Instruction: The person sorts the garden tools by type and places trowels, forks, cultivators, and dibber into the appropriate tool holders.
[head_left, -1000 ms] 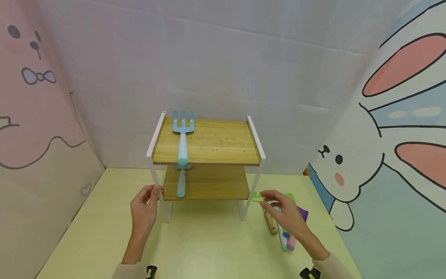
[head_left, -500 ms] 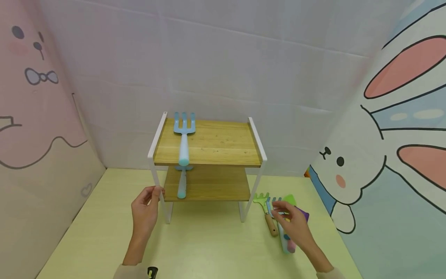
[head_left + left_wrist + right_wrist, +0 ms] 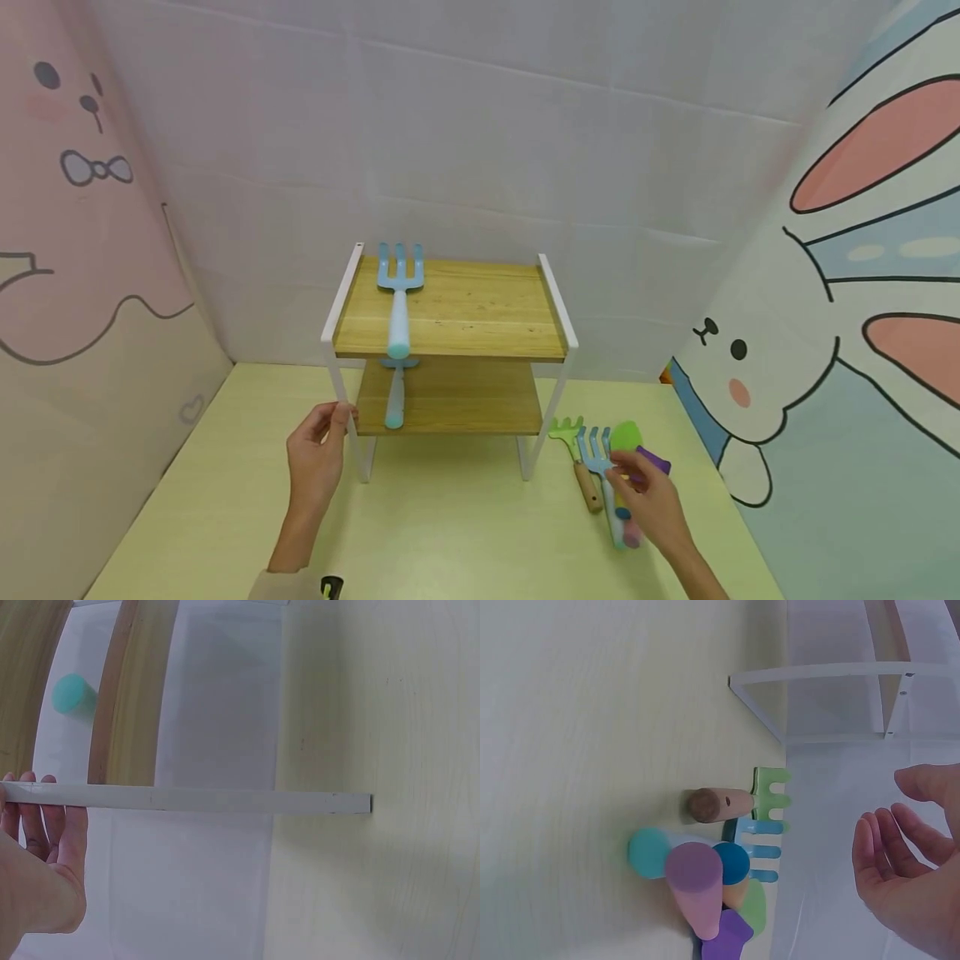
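My left hand [image 3: 317, 454] pinches the left front leg of a two-tier shelf [image 3: 487, 312] with wooden boards and a white frame; the left wrist view shows its fingers around the white leg [image 3: 225, 800]. A light-blue garden hand fork [image 3: 399, 308] lies on the upper board, and another similar tool [image 3: 395, 402] on the lower one, its head partly hidden. Over a pile of garden tools hovers my right hand [image 3: 652, 504], fingers loosely bent, apart from them in the right wrist view. The pile has a green rake [image 3: 588, 487] with wooden handle and a blue hand fork [image 3: 611, 500].
Also in the pile are a green-headed tool [image 3: 626, 435], a purple-headed tool [image 3: 657, 459] and a pink handle [image 3: 694, 877]. The pale table [image 3: 442, 533] meets a white backdrop [image 3: 465, 150] behind the shelf. Cartoon-printed sheets flank both sides.
My right hand has moved right and toward me over the pile, uncovering the blue hand fork and the green heads. My left hand keeps its hold on the shelf leg.
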A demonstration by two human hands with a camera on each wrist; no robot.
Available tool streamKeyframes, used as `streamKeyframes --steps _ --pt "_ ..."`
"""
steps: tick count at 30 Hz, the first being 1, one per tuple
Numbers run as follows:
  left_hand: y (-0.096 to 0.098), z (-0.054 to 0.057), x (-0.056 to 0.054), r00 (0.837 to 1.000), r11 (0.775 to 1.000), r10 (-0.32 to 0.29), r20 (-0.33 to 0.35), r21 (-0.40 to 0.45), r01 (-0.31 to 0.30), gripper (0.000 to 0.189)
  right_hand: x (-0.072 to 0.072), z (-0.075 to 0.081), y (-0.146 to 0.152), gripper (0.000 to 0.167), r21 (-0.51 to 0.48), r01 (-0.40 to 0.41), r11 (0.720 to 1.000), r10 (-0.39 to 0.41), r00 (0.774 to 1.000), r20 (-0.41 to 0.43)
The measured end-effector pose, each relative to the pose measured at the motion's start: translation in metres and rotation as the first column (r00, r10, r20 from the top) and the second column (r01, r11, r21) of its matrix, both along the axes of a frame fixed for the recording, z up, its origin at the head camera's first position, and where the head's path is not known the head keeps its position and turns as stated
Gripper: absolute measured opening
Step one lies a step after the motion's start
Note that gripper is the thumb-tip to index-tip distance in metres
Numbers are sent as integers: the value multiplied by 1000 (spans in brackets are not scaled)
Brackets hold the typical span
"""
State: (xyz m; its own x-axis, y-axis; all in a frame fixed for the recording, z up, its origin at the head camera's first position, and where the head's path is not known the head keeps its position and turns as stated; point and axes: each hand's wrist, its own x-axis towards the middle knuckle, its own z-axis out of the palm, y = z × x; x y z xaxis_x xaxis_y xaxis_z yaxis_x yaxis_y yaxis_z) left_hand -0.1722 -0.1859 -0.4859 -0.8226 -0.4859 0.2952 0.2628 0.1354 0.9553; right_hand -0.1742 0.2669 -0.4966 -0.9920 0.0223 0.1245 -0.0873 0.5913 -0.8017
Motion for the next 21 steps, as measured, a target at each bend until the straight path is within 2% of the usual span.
streamKeyframes --steps 8,12,21 --pt "0 -1 1 1000 1000 -6 3 10 6 26 3 -12 14 30 7 75 997 -76 996 47" --pt "1 -1 1 1000 1000 -5 -3 4 5 25 4 -17 22 33 36 117 993 -120 987 107" --pt "0 3 5 1000 1000 -27 -13 10 27 24 12 -33 39 35 81 200 976 -211 966 152"
